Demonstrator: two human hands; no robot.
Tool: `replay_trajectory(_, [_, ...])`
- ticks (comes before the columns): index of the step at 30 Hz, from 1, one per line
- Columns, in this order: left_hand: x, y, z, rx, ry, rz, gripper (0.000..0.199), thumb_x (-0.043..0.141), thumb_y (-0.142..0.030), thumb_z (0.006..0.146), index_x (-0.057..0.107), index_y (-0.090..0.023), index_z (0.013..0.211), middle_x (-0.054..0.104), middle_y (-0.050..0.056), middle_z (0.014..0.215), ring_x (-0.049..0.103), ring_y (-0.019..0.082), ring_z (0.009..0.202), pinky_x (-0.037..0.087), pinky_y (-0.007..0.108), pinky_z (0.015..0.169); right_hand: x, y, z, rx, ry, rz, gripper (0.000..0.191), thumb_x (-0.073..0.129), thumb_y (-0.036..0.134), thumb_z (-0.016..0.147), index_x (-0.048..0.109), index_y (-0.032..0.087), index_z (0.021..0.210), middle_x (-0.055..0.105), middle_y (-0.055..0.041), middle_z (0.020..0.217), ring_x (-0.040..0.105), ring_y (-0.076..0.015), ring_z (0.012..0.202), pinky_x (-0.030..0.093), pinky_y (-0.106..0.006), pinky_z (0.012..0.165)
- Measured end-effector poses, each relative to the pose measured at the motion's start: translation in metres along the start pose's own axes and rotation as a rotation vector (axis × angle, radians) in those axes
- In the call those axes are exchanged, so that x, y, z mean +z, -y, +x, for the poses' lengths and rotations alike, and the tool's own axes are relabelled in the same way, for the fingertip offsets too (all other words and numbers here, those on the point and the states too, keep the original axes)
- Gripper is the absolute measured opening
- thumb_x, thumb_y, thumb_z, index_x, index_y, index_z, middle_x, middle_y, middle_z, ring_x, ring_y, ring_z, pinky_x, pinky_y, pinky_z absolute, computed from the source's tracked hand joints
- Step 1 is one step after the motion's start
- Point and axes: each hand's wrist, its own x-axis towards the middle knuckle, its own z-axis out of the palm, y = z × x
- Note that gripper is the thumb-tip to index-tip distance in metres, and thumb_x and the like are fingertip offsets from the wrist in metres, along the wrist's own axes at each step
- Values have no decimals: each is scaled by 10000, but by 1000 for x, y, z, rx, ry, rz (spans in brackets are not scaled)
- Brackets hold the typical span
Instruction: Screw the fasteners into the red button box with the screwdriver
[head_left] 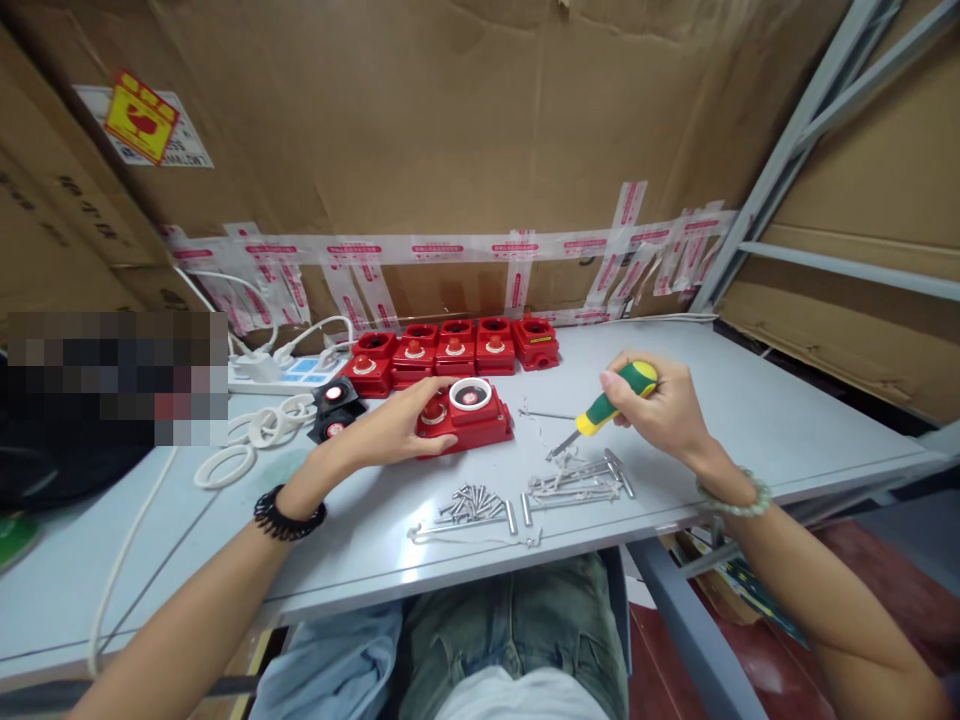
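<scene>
My left hand [397,425] grips the left end of a red plastic box [480,428], with the thumb along its front side and the fingers over the top. The box lies flat and carries a white ring [471,394] around a dark round centre, plus a red knob partly under my fingers. In my right hand [664,400] is a screwdriver [600,410] with a green and yellow handle. Its shaft slants down to the left, right of the box and apart from it. Loose screws [474,502] lie in a pile in front of the box.
Several similar red boxes [456,348] line the back of the table. Metal T-shaped rods with white cords [577,485] lie at the front. On the left are white rings [225,467], black parts [335,408] and a power strip [296,370]. Cardboard [465,120] stands behind.
</scene>
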Motion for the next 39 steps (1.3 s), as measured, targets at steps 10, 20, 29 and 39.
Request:
replay_trajectory(10, [0, 2, -1, 3, -4, -4, 675, 620, -439, 829, 348, -212, 1403, 484, 127, 1429, 513, 294, 1269, 415, 407, 1058, 5, -5, -1, 4, 3, -10, 200, 603, 317, 802, 544, 193, 656, 528, 41, 452, 508, -102, 383, 376, -217, 387])
replay_trajectory(20, [7, -1, 3, 6, -24, -101, 706, 692, -492, 771, 367, -217, 1335, 508, 149, 1386, 563, 313, 1193, 453, 423, 990, 4, -4, -2, 43, -37, 55, 225, 622, 349, 804, 543, 202, 653, 541, 45, 455, 544, -107, 369, 380, -203, 354])
replay_trajectory(29, [1, -4, 0, -8, -14, -215, 632, 703, -412, 761, 353, -213, 1248, 498, 130, 1315, 553, 276, 1166, 461, 429, 993, 7, -24, 3, 203, -268, 360, 247, 603, 372, 792, 534, 203, 626, 531, 40, 438, 537, -127, 337, 426, -237, 333])
replay_trajectory(39, [1, -7, 0, 3, -18, -284, 603, 702, -448, 757, 354, -231, 1199, 529, 84, 1226, 556, 263, 1145, 459, 426, 998, 13, -27, 5, 335, -279, 516, 205, 570, 357, 755, 526, 199, 631, 507, 52, 492, 526, -105, 346, 437, -230, 328])
